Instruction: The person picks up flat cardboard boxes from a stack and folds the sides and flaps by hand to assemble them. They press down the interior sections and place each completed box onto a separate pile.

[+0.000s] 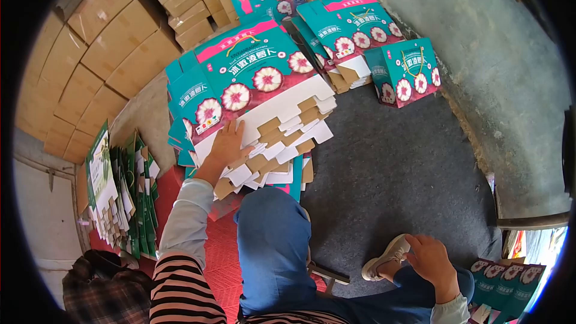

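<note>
My left hand (227, 144) lies with fingers spread on the white lower flap of the top flattened carton (249, 60). That carton is teal with a pink band, a gold cord handle and pictures of sliced radish, and it rests on a pile of similar flat cartons. Their white and brown tabs (282, 144) fan out toward my knee. My right hand (431, 259) hovers by my bent right leg, near the beige shoe (387, 258). Its fingers are loosely curved and apart, with nothing visible in them.
Beyond the pile lie more flat teal cartons (354, 24), beside an assembled teal box (405, 72) with a cord handle. Brown cardboard boxes (108, 42) are stacked at left. Folded green cartons (129, 186) stand below them. More teal boxes (507, 282) sit at lower right.
</note>
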`<action>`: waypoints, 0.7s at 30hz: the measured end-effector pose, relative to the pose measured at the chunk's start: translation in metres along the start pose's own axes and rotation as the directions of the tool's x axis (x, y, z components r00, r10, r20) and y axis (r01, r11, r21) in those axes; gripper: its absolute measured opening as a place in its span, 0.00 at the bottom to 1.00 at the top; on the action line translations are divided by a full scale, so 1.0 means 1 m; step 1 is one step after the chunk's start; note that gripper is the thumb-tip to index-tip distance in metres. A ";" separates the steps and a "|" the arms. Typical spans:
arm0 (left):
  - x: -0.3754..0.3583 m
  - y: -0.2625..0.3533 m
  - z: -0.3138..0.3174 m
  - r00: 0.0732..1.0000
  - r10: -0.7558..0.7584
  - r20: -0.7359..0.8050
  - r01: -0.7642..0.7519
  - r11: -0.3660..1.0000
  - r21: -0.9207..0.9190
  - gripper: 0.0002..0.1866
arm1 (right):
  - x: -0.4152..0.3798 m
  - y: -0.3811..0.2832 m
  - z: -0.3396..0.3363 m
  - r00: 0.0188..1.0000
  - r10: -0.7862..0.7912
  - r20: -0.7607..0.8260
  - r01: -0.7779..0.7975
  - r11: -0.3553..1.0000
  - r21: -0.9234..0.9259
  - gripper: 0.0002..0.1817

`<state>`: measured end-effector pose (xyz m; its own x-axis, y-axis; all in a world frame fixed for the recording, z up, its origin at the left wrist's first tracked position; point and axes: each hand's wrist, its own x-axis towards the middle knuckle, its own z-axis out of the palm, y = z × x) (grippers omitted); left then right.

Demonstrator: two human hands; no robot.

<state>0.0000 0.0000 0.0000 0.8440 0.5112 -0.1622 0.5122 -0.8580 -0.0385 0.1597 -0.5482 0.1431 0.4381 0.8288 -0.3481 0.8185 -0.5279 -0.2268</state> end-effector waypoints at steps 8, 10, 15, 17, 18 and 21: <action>-0.011 0.012 -0.009 0.994 -0.098 -0.041 0.097 0.995 -0.006 0.56 | -0.009 0.001 -0.001 1.000 0.006 0.007 -0.006 1.000 0.025 0.23; -0.007 0.011 -0.008 0.994 -0.094 -0.062 0.093 0.995 -0.022 0.56 | -0.006 0.000 -0.004 0.998 0.047 0.039 -0.048 0.998 0.040 0.25; -0.008 0.010 -0.004 0.994 -0.056 -0.097 0.051 0.998 -0.047 0.53 | -0.003 -0.004 -0.009 0.992 0.088 0.094 -0.092 0.995 0.046 0.26; -0.008 0.002 0.003 0.992 -0.019 -0.126 0.015 0.999 -0.031 0.50 | -0.002 -0.004 -0.008 0.992 0.086 0.092 -0.091 0.995 0.050 0.26; -0.007 0.000 0.004 0.990 0.007 -0.140 -0.007 1.000 -0.001 0.48 | -0.002 -0.003 -0.007 0.993 0.082 0.084 -0.086 0.995 0.052 0.26; -0.005 -0.006 0.012 0.977 0.082 -0.198 -0.064 0.993 0.097 0.43 | 0.000 -0.001 -0.007 0.994 0.076 0.073 -0.080 0.995 0.053 0.26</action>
<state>-0.0089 0.0021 -0.0109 0.8978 0.4390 0.0340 0.4397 -0.8896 -0.1238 0.1615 -0.5467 0.1496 0.4709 0.7702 -0.4301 0.7598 -0.6019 -0.2460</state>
